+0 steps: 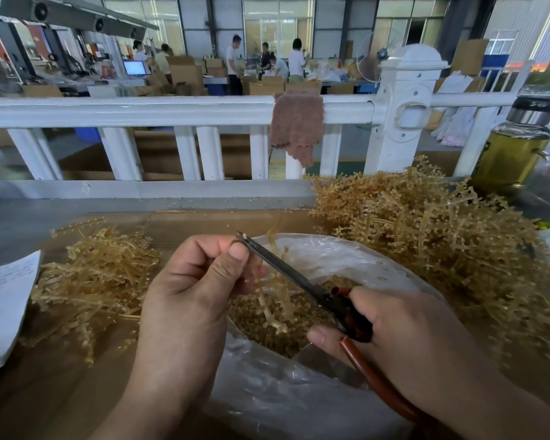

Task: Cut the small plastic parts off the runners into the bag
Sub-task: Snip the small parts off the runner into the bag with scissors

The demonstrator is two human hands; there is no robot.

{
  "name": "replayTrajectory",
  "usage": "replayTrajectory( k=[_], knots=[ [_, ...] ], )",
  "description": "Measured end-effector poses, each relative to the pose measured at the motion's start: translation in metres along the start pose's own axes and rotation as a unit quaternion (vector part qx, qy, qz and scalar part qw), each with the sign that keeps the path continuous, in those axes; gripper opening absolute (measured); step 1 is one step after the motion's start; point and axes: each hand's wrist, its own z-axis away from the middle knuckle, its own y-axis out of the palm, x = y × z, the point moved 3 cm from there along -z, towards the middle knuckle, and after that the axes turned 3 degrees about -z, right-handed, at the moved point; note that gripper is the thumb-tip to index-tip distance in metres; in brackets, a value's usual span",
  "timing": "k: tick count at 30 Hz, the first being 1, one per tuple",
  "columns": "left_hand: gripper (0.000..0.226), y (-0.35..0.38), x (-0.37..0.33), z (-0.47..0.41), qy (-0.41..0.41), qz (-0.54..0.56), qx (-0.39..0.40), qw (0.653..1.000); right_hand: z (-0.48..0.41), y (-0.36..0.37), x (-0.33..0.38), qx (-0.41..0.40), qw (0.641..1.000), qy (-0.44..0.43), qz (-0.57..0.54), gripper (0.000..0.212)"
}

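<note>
The brown table (61, 392) holds a clear bag (299, 392), open, with small parts (251, 331) inside. The right hand (404, 338) grips red-handled scissors (299, 277). The left hand (191, 290) pinches a runner (264, 301) over the bag. Some bare runners (99, 281) lie left; many full runners (442, 236) lie right. A white fence (140, 111) stands behind.

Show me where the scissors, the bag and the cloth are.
scissors (283, 265): head view, on the blade.
bag (346, 255): head view, on the far plastic wall.
cloth (297, 125): head view, on its middle.
</note>
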Motion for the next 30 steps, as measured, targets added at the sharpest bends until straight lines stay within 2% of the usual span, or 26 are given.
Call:
replayTrajectory(
  k=[5,9,22,30],
  knots=[
    [0.019,-0.0005,0.0004,0.0003,0.003,0.004,-0.001,1.000,0.0016,0.0033,-0.0045,-0.015,1.000,-0.008,0.006,0.081],
    [0.011,-0.0019,0.0017,-0.0006,0.000,0.006,0.003,1.000,0.0007,0.0049,-0.0030,0.000,1.000,-0.005,0.028,0.083],
    [0.012,-0.0021,0.0023,-0.0017,-0.004,-0.005,-0.008,1.000,0.0014,0.0000,0.0016,0.011,0.997,-0.025,0.067,0.087],
    [0.013,-0.0029,0.0007,-0.0012,-0.016,-0.004,-0.003,1.000,0.0017,0.0000,0.0026,0.019,0.998,-0.003,0.063,0.093]
  ],
)
